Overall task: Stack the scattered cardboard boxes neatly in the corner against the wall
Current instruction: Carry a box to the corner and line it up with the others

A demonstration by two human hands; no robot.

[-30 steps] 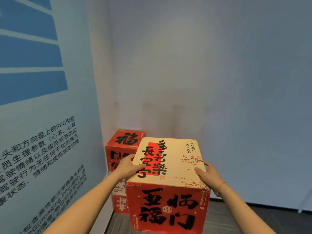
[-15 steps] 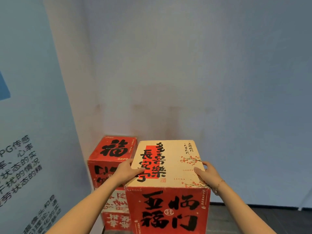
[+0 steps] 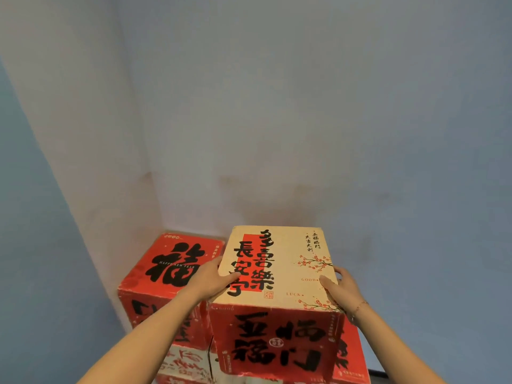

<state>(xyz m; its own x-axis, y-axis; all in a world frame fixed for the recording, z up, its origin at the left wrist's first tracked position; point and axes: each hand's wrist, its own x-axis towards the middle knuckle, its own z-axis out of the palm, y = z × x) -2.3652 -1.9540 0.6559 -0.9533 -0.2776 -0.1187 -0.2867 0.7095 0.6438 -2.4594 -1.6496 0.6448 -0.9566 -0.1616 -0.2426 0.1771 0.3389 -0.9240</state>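
Note:
I hold a cardboard box [image 3: 279,275] with a cream top, red front and black calligraphy, out in front of me. My left hand [image 3: 213,278] grips its left side, thumb on the top face. My right hand [image 3: 339,289] grips its right side, thumb over the top edge. To the left, in the corner, a red box [image 3: 171,261] with a large black character on top sits on a lower box [image 3: 182,364]. Another red box [image 3: 350,356] shows below and right of the held one, mostly hidden by it.
A pale wall [image 3: 304,106] runs across the back and meets a blue-grey panel [image 3: 41,217] on the left at the corner. A strip of dark floor [image 3: 376,372] shows at the lower right.
I have come closer to the corner; the held box now sits over the lower boxes beside the red stack. The printed panel on the left has slid out of view. Both hands keep their grip.

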